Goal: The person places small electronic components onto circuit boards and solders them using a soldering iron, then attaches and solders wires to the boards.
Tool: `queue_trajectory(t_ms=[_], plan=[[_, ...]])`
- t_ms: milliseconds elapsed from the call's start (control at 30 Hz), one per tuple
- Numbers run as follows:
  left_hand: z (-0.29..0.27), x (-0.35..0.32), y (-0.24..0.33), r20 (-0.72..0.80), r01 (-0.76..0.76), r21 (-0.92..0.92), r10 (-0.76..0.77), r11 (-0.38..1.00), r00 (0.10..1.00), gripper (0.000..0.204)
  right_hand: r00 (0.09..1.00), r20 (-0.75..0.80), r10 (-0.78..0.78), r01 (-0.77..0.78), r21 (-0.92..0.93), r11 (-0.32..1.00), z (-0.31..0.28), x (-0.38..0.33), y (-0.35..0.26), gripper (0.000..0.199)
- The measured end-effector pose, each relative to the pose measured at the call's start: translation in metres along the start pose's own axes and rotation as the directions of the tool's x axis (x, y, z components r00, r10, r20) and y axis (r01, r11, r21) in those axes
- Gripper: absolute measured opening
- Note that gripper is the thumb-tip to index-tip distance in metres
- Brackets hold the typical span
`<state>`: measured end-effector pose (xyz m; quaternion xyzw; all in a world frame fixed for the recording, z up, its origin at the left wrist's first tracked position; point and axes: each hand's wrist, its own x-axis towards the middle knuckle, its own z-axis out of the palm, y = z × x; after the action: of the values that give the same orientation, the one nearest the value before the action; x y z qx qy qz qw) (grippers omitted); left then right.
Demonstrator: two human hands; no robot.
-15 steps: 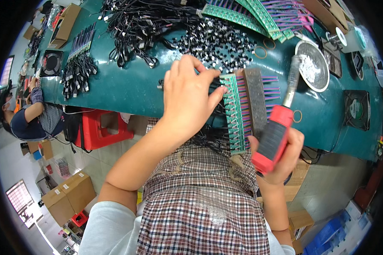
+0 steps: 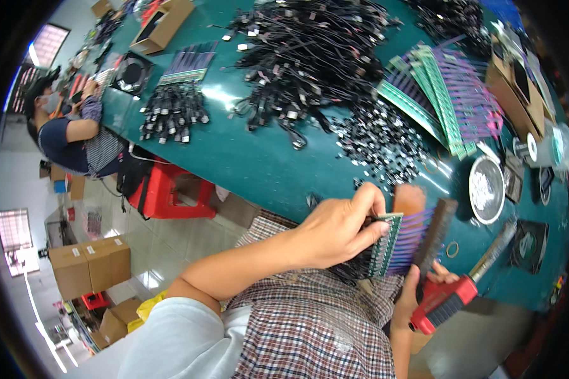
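Note:
My left hand [image 2: 338,232] is closed in a pinch at the top end of a narrow green circuit board strip [image 2: 384,251]. Purple and dark wires [image 2: 409,243] fan out from its right side. Black cables bunch on its left, partly hidden by my hand. A long dark bar [image 2: 436,232] lies over the wires. In my right hand [image 2: 415,295] is a red and black soldering gun [image 2: 447,304], its metal barrel pointing up and to the right. That hand's thumb rests against the lower end of the bar. Behind the board is an orange-brown block [image 2: 409,199].
Loose black connectors [image 2: 385,139] and a heap of black cables [image 2: 310,57] cover the far table. More green boards [image 2: 436,95] lie at far right, near a metal bowl [image 2: 486,189]. A finished-looking cable bundle [image 2: 174,110] sits left. A co-worker [image 2: 69,132] sits beyond a red stool [image 2: 177,192].
My view has turned, shifting the table in it. The soldering gun has swung from upright to low right, away from the board. My left fingers have closed at the board's top end.

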<state>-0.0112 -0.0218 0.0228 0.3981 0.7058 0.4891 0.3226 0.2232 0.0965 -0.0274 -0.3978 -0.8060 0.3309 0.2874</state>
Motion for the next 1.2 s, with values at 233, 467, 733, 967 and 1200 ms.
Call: queue_trajectory(t_ms=[233,467,733,967,1200], plan=[[-0.098,-0.021,0.008,-0.489,0.114,-0.447,-0.348,0.888,0.800,0.020,0.994,-0.052,0.092,-0.087,0.100,0.991,-0.019,0.014,-0.012,0.055],[-0.337,-0.047,-0.033,-0.898,0.189,-0.166,-0.227,0.968,0.376,0.030,0.978,-0.138,0.157,-0.149,0.065,0.987,-0.031,0.012,-0.014,0.052],[-0.248,0.045,-0.014,-0.674,0.209,0.606,0.356,0.767,0.647,0.039,0.966,-0.128,0.225,-0.212,0.111,0.971,-0.026,0.011,-0.019,0.055],[-0.027,0.164,0.007,-0.007,-0.248,0.819,0.442,0.518,0.897,0.047,0.972,-0.123,0.198,-0.175,0.181,0.968,-0.030,0.017,-0.032,0.060],[0.007,0.184,-0.015,0.055,-0.333,0.825,0.522,0.457,0.851,0.022,0.985,-0.098,0.145,-0.135,0.100,0.986,-0.045,0.010,-0.014,0.060]])
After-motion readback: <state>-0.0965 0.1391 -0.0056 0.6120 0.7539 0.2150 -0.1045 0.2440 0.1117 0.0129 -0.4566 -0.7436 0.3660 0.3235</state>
